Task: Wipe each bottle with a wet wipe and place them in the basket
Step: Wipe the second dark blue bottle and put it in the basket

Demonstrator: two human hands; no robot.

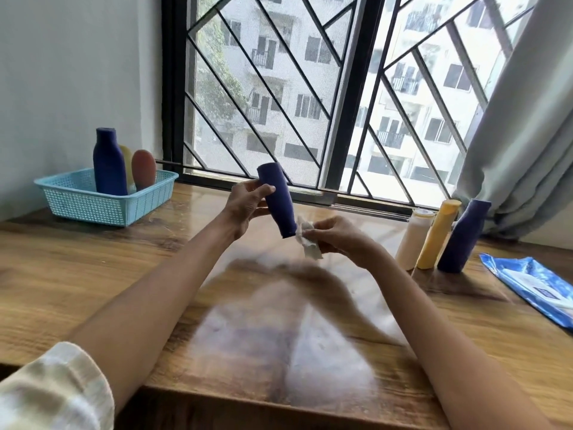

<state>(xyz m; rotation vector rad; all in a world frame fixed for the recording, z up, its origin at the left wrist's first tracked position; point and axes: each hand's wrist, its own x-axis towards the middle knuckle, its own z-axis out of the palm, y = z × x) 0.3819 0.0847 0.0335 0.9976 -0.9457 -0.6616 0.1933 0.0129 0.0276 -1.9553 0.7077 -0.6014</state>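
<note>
I've got a dark blue plastic bottle [277, 200] tilted above the wooden table, a crumpled white wet wipe [307, 240] touching its lower end. Three bottles, blue, yellow and reddish I think, stand in the light-blue mesh plastic basket [93, 206]; cream, yellow and blue ones wait right.

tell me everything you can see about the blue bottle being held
The dark blue bottle is plain and matte, plastic by its look, with no label showing. It is held in the air above the wooden table, tilted, narrower end down. The left hand grips its middle; the right hand presses a crumpled white wipe against its lower end.
</note>
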